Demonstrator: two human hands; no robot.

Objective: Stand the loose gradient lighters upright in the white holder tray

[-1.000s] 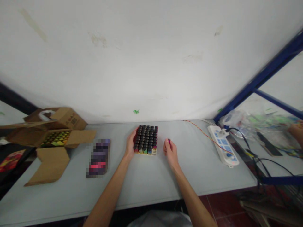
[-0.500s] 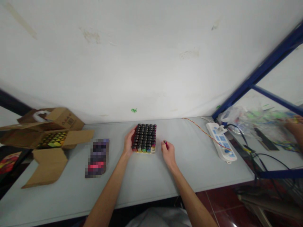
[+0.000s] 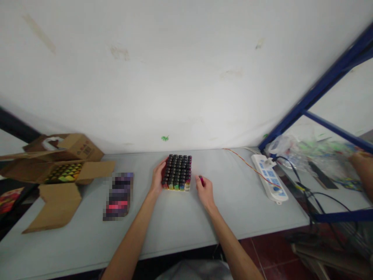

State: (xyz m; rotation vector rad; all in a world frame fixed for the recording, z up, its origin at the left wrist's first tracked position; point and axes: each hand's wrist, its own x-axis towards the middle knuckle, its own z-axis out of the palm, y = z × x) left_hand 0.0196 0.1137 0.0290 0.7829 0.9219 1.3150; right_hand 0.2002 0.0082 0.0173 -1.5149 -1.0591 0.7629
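A tray of lighters (image 3: pixel 177 173) stands on the table, its rows of black tops upright over coloured bodies. At the front right corner of the tray, a pale slot shows with no lighter standing in it. My left hand (image 3: pixel 157 178) is wrapped along the tray's left side, with the fingertips partly hidden behind it. Just right of the tray, my right hand (image 3: pixel 205 190) is closed round a single magenta lighter (image 3: pixel 201 179) with a dark top, held apart from the tray.
An opened cardboard box (image 3: pixel 60 202) with yellow-green lighters inside stands left, beside a pixelated dark item (image 3: pixel 119 196). A white power strip (image 3: pixel 269 178) with cables lies right. Past the blue frame (image 3: pixel 291 124), another person's hand (image 3: pixel 363 163) is near plastic bags (image 3: pixel 309 149).
My right hand with the lighter has come slightly closer to the tray. The view has shifted a little; my left hand stays on the tray.
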